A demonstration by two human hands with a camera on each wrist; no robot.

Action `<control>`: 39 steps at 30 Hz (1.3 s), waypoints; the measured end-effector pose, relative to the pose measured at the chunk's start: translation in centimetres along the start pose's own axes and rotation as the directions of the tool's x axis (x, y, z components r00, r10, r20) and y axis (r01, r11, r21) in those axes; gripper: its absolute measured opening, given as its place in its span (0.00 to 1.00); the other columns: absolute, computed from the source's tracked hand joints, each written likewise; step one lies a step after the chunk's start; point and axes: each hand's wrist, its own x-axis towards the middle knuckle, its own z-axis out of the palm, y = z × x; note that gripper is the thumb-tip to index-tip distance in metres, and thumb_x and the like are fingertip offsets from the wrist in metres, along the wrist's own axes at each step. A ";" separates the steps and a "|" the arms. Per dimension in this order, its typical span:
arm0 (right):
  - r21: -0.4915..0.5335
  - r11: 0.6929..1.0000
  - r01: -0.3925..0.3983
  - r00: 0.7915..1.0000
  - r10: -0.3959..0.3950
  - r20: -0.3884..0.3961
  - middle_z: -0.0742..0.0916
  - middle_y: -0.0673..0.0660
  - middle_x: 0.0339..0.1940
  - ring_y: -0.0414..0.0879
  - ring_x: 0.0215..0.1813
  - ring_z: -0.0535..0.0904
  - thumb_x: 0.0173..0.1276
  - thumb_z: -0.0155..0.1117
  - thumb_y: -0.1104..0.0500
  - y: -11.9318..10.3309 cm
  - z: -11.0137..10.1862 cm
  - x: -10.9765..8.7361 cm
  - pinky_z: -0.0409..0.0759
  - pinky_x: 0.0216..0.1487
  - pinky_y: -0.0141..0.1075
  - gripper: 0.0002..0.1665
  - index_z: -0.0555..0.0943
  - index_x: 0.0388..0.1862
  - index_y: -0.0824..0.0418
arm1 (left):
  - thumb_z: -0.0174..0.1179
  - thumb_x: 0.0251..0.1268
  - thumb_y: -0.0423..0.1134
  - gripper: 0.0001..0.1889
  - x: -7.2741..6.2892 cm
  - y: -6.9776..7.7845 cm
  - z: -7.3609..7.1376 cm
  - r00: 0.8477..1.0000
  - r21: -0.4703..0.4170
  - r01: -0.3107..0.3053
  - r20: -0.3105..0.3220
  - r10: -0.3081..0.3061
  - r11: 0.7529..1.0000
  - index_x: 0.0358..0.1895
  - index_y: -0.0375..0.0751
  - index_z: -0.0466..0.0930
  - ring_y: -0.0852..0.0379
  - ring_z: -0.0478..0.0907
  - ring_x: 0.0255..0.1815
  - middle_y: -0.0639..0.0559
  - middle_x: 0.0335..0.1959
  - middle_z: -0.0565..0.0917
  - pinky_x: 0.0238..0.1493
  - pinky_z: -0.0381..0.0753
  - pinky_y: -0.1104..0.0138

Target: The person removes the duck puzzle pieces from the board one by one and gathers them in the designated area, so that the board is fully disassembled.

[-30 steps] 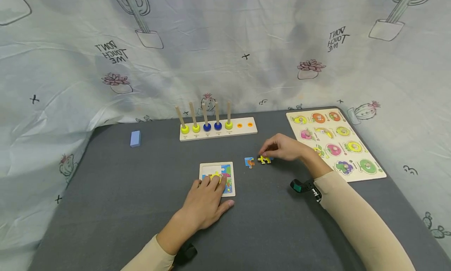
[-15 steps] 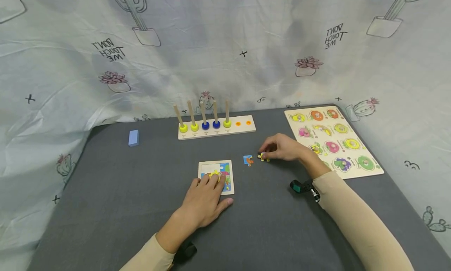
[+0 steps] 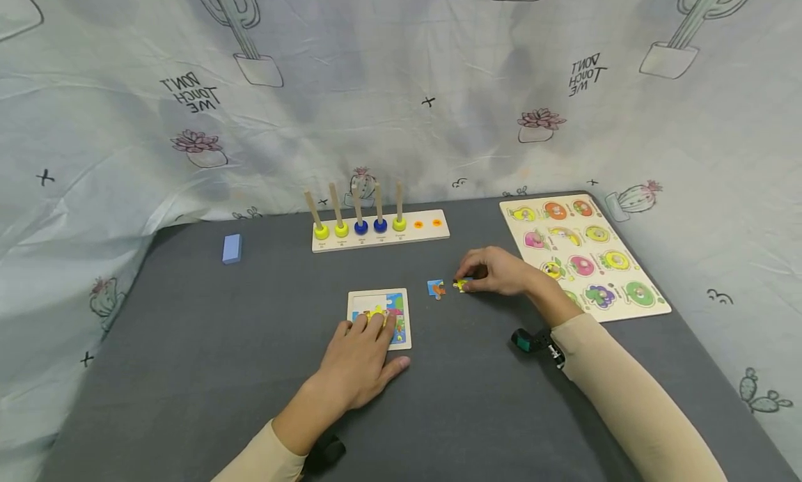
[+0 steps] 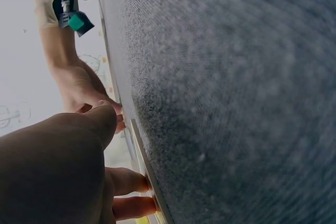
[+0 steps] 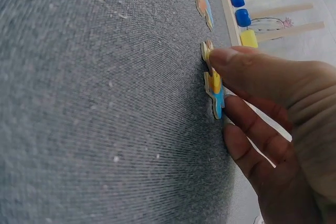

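My left hand (image 3: 360,363) rests on a small square jigsaw puzzle in a pale wooden frame (image 3: 408,332), fingers extended over its lower left part. Blue, green and yellow picture pieces show beyond the fingertips. To the right, my right hand (image 3: 498,269) pinches a yellow jigsaw piece (image 3: 461,285) low at the table, with the thumb on its near side. In the right wrist view the thumb lies on this piece (image 5: 206,52), and a yellow-and-blue piece (image 5: 216,95) sits close below it, beside the fingers. A blue-and-orange jigsaw piece (image 3: 435,288) lies just left of the right hand.
A wooden peg board (image 3: 382,239) with yellow and blue rings stands at the back. At right, a fruit puzzle board (image 3: 589,259) lies partly behind the right forearm. A small blue block (image 3: 232,248) sits at back left. A patterned curtain (image 3: 401,71) hangs behind the table.
The right thumb has shifted over the yellow piece and covers more of it. My left hand stays on the framed puzzle. The head view has shifted slightly.
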 end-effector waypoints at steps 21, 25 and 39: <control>-0.116 0.993 0.014 0.997 -0.023 -0.074 0.87 0.50 0.48 0.45 0.47 0.82 0.72 0.69 0.60 -3.0 0.5 1.1 0.82 0.50 0.46 0.11 0.87 0.52 0.60 | 0.46 0.76 0.69 0.38 -0.3 -0.9 -0.2 1.000 -0.022 -0.029 0.006 0.029 0.999 0.78 0.48 0.66 0.47 0.70 0.59 0.47 0.65 0.74 0.60 0.71 0.48; -0.101 0.994 0.044 0.997 -0.050 -0.058 0.86 0.49 0.48 0.41 0.46 0.80 0.75 0.66 0.59 -4.0 1.4 2.2 0.83 0.50 0.46 0.11 0.87 0.52 0.59 | 0.47 0.76 0.68 0.37 -0.5 -0.9 -0.2 0.999 -0.030 -0.036 0.008 0.036 0.999 0.79 0.50 0.66 0.47 0.70 0.62 0.47 0.68 0.73 0.61 0.70 0.48; -0.096 0.967 0.238 0.971 -0.234 0.047 0.84 0.49 0.46 0.37 0.39 0.75 0.77 0.64 0.59 -6.6 5.9 7.0 0.81 0.43 0.40 0.10 0.88 0.52 0.58 | 0.50 0.76 0.67 0.35 -0.4 -1.5 -0.2 0.998 -0.065 -0.066 -0.008 0.066 0.996 0.76 0.51 0.69 0.49 0.71 0.58 0.49 0.62 0.75 0.57 0.72 0.49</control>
